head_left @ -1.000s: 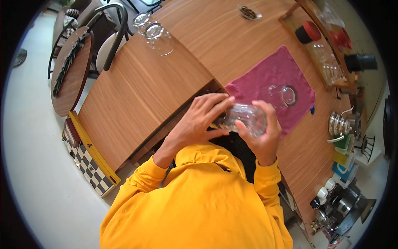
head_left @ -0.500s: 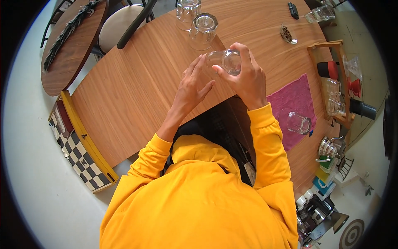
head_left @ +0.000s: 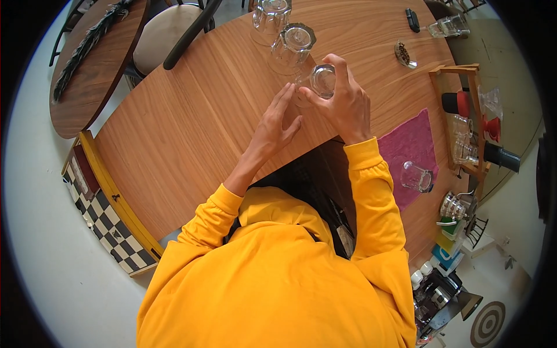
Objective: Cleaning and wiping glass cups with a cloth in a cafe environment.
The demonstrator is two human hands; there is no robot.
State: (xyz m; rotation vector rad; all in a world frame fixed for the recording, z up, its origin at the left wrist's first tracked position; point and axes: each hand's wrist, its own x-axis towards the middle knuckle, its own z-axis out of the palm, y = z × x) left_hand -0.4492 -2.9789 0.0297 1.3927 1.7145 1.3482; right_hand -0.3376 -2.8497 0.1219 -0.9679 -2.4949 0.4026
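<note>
My right hand (head_left: 350,109) grips a clear drinking glass (head_left: 323,81) between thumb and fingers, over the wooden table (head_left: 191,116). The round base of this glass faces up; whether its rim rests on the tabletop I cannot tell. Close on its left side is my left hand (head_left: 271,129), open, fingers stretched out and tips near the glass wall. Just beyond stand two clear glasses turned upside down, a nearer glass (head_left: 293,47) and a farther glass (head_left: 271,17). Another clear glass (head_left: 416,177) is on a pink cloth (head_left: 409,139) to the right.
At the right edge stands a wooden rack (head_left: 455,69) with glass vessels and red and black items. A small dish of dark bits (head_left: 402,53), a black object (head_left: 412,20) and a clear glass vessel (head_left: 449,26) sit at the far right. A checkerboard (head_left: 113,223) lies left.
My right hand has tipped the held glass from a slant to a more upright, base-up position. My left hand stays beside it, fingertips slightly higher. The whole view has shifted a little.
</note>
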